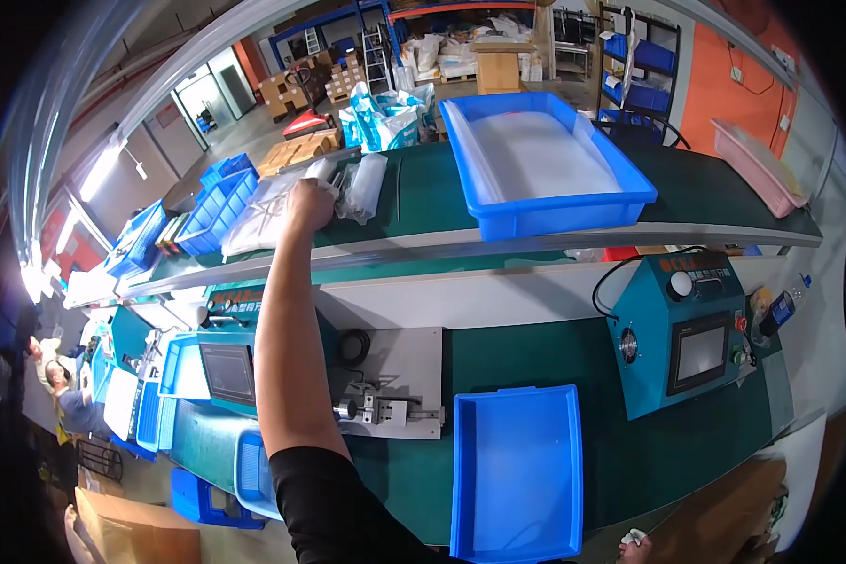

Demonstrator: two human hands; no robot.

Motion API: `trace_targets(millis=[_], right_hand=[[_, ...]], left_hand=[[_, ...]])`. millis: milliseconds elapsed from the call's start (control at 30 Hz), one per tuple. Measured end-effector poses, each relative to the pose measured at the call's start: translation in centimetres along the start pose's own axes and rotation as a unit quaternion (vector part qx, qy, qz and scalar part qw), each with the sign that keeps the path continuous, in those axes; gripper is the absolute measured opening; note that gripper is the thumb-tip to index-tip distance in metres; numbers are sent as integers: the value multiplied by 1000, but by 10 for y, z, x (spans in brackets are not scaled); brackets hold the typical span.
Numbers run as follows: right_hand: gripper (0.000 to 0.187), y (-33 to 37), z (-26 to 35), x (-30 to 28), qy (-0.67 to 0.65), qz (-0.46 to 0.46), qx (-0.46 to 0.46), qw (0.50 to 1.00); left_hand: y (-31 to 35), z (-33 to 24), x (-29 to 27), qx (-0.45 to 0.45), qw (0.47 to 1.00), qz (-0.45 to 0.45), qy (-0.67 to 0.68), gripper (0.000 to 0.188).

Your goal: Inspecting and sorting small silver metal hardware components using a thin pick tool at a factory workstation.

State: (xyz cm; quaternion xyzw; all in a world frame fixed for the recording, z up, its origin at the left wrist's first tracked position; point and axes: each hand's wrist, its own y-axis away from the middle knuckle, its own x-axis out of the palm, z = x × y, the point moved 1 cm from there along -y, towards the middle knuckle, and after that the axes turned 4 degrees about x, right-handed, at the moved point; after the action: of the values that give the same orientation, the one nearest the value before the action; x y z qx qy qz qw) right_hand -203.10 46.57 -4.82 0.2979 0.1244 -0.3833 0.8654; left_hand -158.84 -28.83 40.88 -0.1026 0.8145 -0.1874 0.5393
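My left arm, in a black sleeve, stretches up across the bench to the raised green shelf. There my left hand [310, 204] is closed at the edge of a clear plastic bag [258, 214]; its fingertips are partly hidden. Just right of it lies another clear plastic bag [363, 188] with pale contents. At the bottom edge, my right hand [635, 551] pinches a small crumpled white thing [634, 537] whose kind I cannot make out. Between the arms, a shallow blue tray [519, 470] rests on the green bench with nothing in it.
A large blue bin [562, 218] with white sheet-like material stands on the shelf, and a pink basket [759, 169] at its right end. Below are a teal machine [672, 329] with a screen, a metal fixture [385, 411] and a bottle [785, 305]. People [70, 399] sit far left.
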Motion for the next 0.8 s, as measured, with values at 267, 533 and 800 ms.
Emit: trace_targets(millis=[267, 533, 800], right_hand=[[28, 0, -7, 5, 101, -8, -5, 995], [27, 1, 22, 19, 55, -108, 211, 970], [29, -4, 59, 34, 79, -46, 206, 974]], left_hand=[[4, -5, -22, -26, 999, -30, -11, 31], [24, -17, -28, -97, 980, 153, 78, 21], [38, 3, -8, -45, 976, 35, 210, 20]])
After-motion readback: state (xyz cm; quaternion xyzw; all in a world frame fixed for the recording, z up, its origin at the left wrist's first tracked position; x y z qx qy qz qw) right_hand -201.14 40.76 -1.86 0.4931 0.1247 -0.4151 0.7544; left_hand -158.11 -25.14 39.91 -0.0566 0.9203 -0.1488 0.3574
